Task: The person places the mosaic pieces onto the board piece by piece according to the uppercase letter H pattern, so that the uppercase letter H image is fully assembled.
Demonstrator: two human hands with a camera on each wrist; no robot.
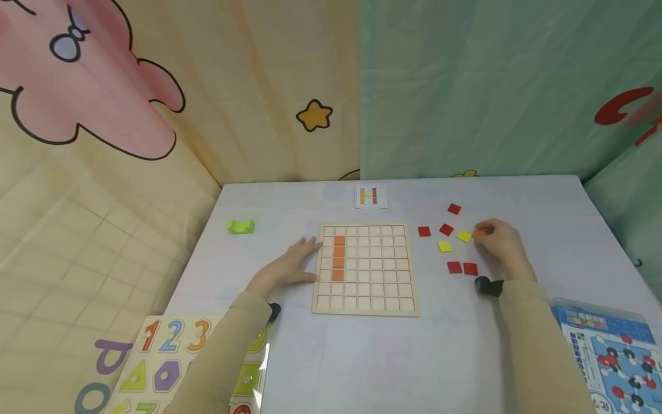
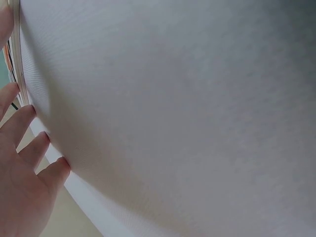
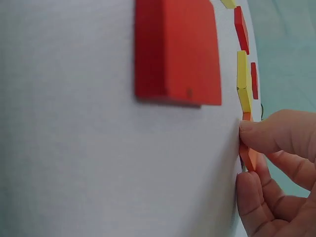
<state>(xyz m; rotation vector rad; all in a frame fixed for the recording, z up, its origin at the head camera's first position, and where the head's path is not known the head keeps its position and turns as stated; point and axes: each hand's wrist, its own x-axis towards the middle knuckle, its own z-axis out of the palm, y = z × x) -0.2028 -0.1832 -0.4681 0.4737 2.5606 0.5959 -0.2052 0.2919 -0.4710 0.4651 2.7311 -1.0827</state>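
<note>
A wooden grid board (image 1: 372,287) lies mid-table, with several orange square tiles (image 1: 338,251) in one column of its cells. My left hand (image 1: 291,263) rests at the board's left edge, fingers spread and touching it. In the left wrist view the fingers (image 2: 29,148) reach along that edge. To the right of the board, my right hand (image 1: 500,241) pinches an orange tile (image 3: 249,155) between thumb and fingers, close to the table. Beside it lie a yellow tile (image 1: 464,236), another yellow tile (image 1: 445,246) and several red tiles (image 1: 454,267).
A small pattern card (image 1: 370,196) lies behind the board. A green plastic piece (image 1: 241,226) sits at the left. At the near left is a number-and-shape puzzle board (image 1: 166,368), partly under the left sleeve. A blue-and-white package (image 1: 610,356) lies at the near right.
</note>
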